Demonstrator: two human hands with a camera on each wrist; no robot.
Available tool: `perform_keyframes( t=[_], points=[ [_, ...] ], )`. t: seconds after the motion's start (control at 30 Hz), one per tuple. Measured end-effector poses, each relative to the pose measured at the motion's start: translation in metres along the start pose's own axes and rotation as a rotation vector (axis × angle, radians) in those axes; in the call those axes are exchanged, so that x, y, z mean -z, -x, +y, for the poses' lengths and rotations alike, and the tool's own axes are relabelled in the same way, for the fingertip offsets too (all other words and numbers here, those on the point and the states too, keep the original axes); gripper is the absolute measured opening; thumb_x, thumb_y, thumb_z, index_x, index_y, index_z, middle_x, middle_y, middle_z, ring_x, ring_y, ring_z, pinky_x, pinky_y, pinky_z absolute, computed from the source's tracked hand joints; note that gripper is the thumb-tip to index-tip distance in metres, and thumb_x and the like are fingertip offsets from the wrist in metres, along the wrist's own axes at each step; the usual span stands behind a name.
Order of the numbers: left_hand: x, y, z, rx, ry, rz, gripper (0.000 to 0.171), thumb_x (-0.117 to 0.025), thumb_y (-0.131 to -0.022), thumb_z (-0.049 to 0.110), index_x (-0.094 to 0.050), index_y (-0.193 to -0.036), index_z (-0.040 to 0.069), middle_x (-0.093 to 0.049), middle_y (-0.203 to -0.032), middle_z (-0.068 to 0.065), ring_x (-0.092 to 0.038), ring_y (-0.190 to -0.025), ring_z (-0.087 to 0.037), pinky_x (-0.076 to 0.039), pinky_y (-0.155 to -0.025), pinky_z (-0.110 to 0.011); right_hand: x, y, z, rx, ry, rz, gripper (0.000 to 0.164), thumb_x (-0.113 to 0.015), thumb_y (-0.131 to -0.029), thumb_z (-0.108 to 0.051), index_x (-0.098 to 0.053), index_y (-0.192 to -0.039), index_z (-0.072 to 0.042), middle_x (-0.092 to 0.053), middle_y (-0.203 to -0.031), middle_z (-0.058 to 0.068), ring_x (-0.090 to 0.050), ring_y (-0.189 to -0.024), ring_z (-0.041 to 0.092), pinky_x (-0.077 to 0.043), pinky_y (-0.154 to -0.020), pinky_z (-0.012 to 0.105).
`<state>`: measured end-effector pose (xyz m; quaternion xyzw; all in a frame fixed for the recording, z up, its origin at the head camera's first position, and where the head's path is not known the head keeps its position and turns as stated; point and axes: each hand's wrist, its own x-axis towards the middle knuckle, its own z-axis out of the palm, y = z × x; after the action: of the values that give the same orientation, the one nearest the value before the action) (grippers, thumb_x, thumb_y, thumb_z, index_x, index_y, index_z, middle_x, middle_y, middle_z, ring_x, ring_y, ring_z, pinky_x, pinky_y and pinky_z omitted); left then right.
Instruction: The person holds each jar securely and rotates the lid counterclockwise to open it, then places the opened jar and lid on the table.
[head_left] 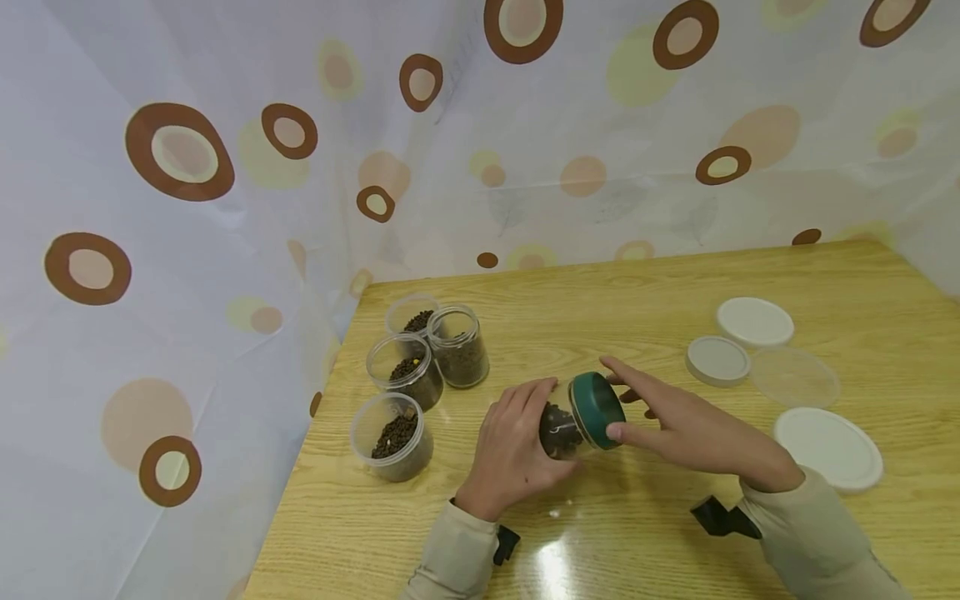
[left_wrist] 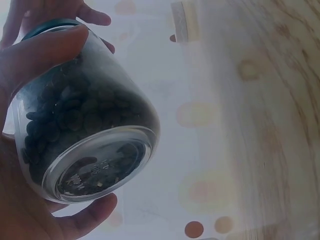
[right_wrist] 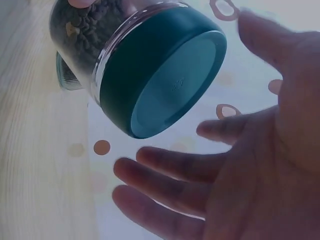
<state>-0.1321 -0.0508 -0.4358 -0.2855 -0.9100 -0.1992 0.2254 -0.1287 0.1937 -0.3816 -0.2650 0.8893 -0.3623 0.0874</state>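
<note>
Setting: a pale wooden table (head_left: 645, 292) enclosed by a white curtain printed with brown and yellow ovals (head_left: 180, 150).

Item 1. Left hand (head_left: 510, 454): fingers and thumb were curled round the body of a clear round jar holding dark coffee beans (left_wrist: 85, 130), which lay tilted on its side just above the tabletop, its base turned toward the left wrist.

Item 2. Right hand (head_left: 690, 429): fingers were spread and nearly straight around the jar's dark green screw lid (right_wrist: 160, 70). In the head view the fingertips stood at the lid's rim; the wrist view showed the palm apart from the lid face, so no firm grip was evident.

Handling, by judgement: rigid, smooth-walled, probably slippery and moderately heavy when filled; probably breakable if glass. Best taken round the body with one hand and by the lid's rim with the other.

Item 3. Beyond the left fingers: four open clear jars partly filled with beans (head_left: 408, 375).

Item 4. Beyond the right hand: several loose round lids, white and clear (head_left: 753, 321).
</note>
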Motion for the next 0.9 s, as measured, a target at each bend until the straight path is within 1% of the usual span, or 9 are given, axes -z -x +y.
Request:
perform_keyframes(
  t=[0.13, 0.23, 0.4, 0.5, 0.6, 0.7, 0.77, 0.9],
  points=[
    [-0.0005, 0.0, -0.0005, 0.003, 0.001, 0.013, 0.091, -0.088, -0.061, 0.047, -0.053, -0.138, 0.013, -0.065, -0.128, -0.003, -0.062, -0.117, -0.021, -0.055, -0.09, -0.04, 0.0005, 0.0, -0.0006, -0.055, -0.008, 0.031, 0.067, -0.048, -0.104, -0.039, -0.018, -0.16, -0.015, -0.045, -0.149, 0.023, -0.057, -0.124, 0.04, -0.053, -0.09, 0.055],
    [-0.0007, 0.0004, -0.0007, 0.007, 0.003, 0.007, 0.091, -0.088, -0.062, 0.047, -0.053, -0.139, 0.013, -0.065, -0.128, -0.003, -0.062, -0.117, -0.02, -0.055, -0.091, -0.04, -0.0008, -0.0015, -0.0014, -0.11, -0.004, 0.05, 0.062, -0.042, -0.105, -0.042, -0.025, -0.158, -0.012, -0.052, -0.144, 0.023, -0.06, -0.121, 0.039, -0.053, -0.089, 0.053],
    [-0.0001, 0.0008, 0.0001, 0.007, 0.007, -0.008, 0.091, -0.088, -0.063, 0.048, -0.053, -0.139, 0.013, -0.064, -0.13, -0.003, -0.061, -0.118, -0.02, -0.055, -0.092, -0.04, -0.0021, -0.0034, -0.0018, -0.186, 0.019, 0.078, 0.059, -0.038, -0.106, -0.046, -0.039, -0.152, -0.01, -0.061, -0.134, 0.023, -0.064, -0.115, 0.038, -0.054, -0.086, 0.053],
    [-0.0004, 0.0007, 0.0008, 0.004, 0.004, -0.004, 0.092, -0.089, -0.062, 0.048, -0.053, -0.139, 0.012, -0.064, -0.129, -0.003, -0.061, -0.118, -0.02, -0.055, -0.092, -0.04, -0.0026, -0.004, -0.0011, -0.205, 0.008, 0.072, 0.057, -0.037, -0.105, -0.047, -0.045, -0.148, -0.009, -0.064, -0.131, 0.022, -0.067, -0.11, 0.035, -0.055, -0.083, 0.049],
    [-0.0012, 0.0006, 0.0018, -0.003, 0.001, 0.001, 0.092, -0.089, -0.061, 0.048, -0.054, -0.138, 0.012, -0.064, -0.129, -0.003, -0.062, -0.118, -0.021, -0.055, -0.09, -0.04, -0.0034, -0.0052, -0.0002, -0.227, -0.024, 0.055, 0.056, -0.036, -0.106, -0.047, -0.05, -0.143, -0.008, -0.07, -0.118, 0.016, -0.07, -0.097, 0.026, -0.056, -0.076, 0.041],
    [-0.0018, 0.0007, 0.0026, -0.008, -0.006, 0.005, 0.091, -0.089, -0.061, 0.048, -0.054, -0.138, 0.013, -0.064, -0.129, -0.002, -0.062, -0.117, -0.021, -0.055, -0.089, -0.041, -0.0044, -0.0069, 0.0, -0.252, -0.053, 0.044, 0.055, -0.035, -0.106, -0.048, -0.053, -0.139, -0.008, -0.071, -0.102, 0.007, -0.068, -0.085, 0.018, -0.054, -0.069, 0.034],
    [-0.0013, 0.0007, 0.0034, -0.008, -0.012, 0.004, 0.091, -0.089, -0.062, 0.048, -0.054, -0.138, 0.014, -0.064, -0.129, -0.002, -0.062, -0.117, -0.022, -0.055, -0.088, -0.041, -0.005, -0.0077, -0.0006, -0.268, -0.058, 0.034, 0.055, -0.034, -0.106, -0.048, -0.055, -0.137, -0.008, -0.069, -0.095, 0.004, -0.066, -0.08, 0.015, -0.052, -0.067, 0.033],
    [-0.001, 0.0008, 0.0045, -0.012, -0.041, -0.005, 0.09, -0.088, -0.063, 0.048, -0.053, -0.139, 0.015, -0.064, -0.129, 0.0, -0.061, -0.117, -0.021, -0.055, -0.086, -0.039, -0.0058, -0.0087, -0.0028, -0.293, -0.055, 0.014, 0.058, -0.034, -0.105, -0.05, -0.053, -0.139, -0.008, -0.069, -0.088, 0.002, -0.064, -0.073, 0.014, -0.05, -0.065, 0.032]
  ],
)
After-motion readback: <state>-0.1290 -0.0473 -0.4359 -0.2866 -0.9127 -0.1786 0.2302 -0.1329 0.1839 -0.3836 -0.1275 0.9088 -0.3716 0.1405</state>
